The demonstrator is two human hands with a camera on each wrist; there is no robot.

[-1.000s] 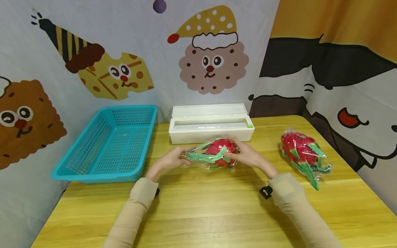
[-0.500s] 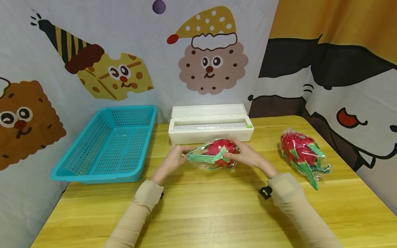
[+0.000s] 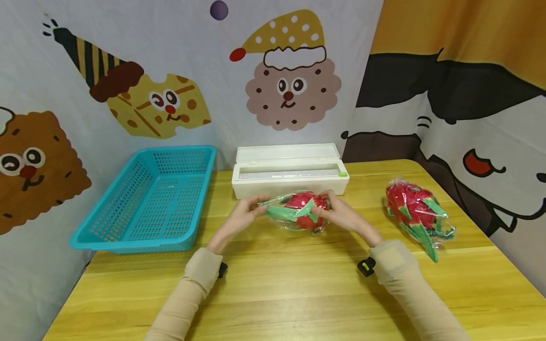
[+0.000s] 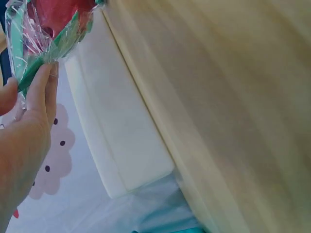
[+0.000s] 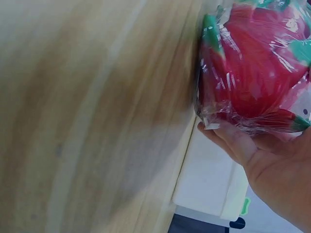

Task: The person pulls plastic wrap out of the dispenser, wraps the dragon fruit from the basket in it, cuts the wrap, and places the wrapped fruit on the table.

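Observation:
A red dragon fruit with green scales (image 3: 300, 210), wrapped in clear film, is held between both hands in front of the white box. My left hand (image 3: 242, 215) pinches the wrapped leafy tip at its left end; in the left wrist view the thumb and fingers close on the green tip and film (image 4: 36, 68). Around the round red end curls my right hand (image 3: 343, 213), its fingers on the film-covered base in the right wrist view (image 5: 262, 68). A second wrapped dragon fruit (image 3: 415, 210) lies apart on the table at the right.
A white cling film box (image 3: 290, 187) with its lid raised stands directly behind the held fruit. To the left sits a blue perforated basket (image 3: 170, 203). The wooden table (image 3: 294, 293) ends at a printed cloth backdrop (image 3: 222, 128).
My left hand has shifted its grip on the leafy end, its fingers first slipping behind and now pinching the tip from the left. The right hand has barely moved.

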